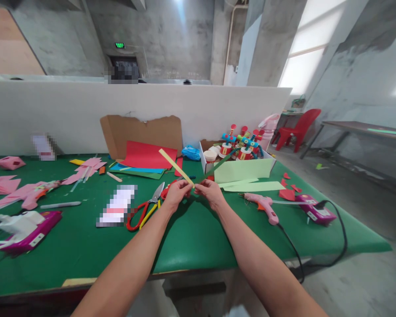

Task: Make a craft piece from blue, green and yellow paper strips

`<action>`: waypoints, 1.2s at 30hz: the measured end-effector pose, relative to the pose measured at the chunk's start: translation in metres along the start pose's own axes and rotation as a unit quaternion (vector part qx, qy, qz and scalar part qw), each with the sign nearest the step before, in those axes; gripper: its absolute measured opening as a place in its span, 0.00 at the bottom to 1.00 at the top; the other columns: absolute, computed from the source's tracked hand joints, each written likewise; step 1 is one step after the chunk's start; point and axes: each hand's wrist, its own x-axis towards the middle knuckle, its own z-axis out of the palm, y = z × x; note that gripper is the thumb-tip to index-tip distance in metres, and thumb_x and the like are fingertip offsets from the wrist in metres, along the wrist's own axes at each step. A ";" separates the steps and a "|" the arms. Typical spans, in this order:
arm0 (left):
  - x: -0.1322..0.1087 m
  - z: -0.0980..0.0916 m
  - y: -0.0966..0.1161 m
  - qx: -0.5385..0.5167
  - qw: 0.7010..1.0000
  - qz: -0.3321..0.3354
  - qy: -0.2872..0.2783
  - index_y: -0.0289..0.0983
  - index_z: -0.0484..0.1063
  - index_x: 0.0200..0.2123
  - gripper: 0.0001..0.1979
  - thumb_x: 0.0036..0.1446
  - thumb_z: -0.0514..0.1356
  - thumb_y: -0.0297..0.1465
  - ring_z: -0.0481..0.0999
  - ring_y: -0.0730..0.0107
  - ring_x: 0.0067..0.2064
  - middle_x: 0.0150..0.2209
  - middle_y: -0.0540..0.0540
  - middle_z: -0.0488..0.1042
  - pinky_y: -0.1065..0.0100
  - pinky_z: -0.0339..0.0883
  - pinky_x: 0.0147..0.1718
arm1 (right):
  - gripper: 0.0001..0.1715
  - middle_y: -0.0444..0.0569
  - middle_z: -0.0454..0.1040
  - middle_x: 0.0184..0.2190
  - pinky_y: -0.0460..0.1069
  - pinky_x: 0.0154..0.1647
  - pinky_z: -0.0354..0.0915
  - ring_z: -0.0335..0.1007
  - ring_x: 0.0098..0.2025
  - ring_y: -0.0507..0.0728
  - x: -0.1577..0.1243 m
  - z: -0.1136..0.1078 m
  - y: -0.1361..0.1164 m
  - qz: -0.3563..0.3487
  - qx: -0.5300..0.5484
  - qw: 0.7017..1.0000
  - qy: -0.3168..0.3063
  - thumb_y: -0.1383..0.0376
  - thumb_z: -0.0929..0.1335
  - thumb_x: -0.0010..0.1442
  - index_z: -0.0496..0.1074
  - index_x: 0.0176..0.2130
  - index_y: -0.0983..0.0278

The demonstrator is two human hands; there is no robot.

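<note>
Two narrow paper strips meet at one end between my hands, above the middle of the green table. The yellow strip slants up to the left, the dark green strip up to the right. My left hand pinches the yellow strip near the joined end. Close beside it, my right hand pinches the green strip at the same joint. The fingertips hide part of the overlap. Red-handled scissors lie just left of my left hand, and light green paper pieces lie right of my right hand.
A pink glue gun and a purple power strip with a black cable are on the right. A box of paper figures stands behind. Coloured sheets, pink paper, another glue gun and power strip lie left.
</note>
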 end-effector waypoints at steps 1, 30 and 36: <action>0.000 0.000 -0.001 -0.009 1.000 -0.007 0.000 0.34 0.69 0.25 0.18 0.37 0.68 0.42 0.63 0.78 0.19 0.17 0.54 0.66 0.74 0.55 0.20 | 0.16 0.41 0.70 0.18 0.47 0.31 0.69 0.69 0.22 0.50 0.000 0.001 0.001 -0.003 0.004 1.000 0.012 0.64 0.76 0.36 0.67 0.21 0.65; 0.001 -0.001 0.000 -0.046 0.999 -0.018 0.010 0.34 0.69 0.24 0.18 0.35 0.69 0.40 0.64 0.79 0.19 0.17 0.53 0.67 0.74 0.55 0.21 | 0.18 0.42 0.73 0.20 0.47 0.33 0.69 0.69 0.24 0.50 -0.003 0.003 0.000 0.028 0.072 0.996 -0.033 0.63 0.78 0.32 0.73 0.25 0.65; -0.001 0.000 0.000 -0.044 0.999 -0.018 0.009 0.33 0.70 0.24 0.18 0.33 0.69 0.39 0.63 0.79 0.19 0.17 0.52 0.68 0.74 0.55 0.20 | 0.20 0.42 0.73 0.19 0.46 0.31 0.68 0.68 0.22 0.48 -0.002 0.002 0.000 0.025 0.049 0.998 -0.030 0.58 0.79 0.31 0.74 0.24 0.66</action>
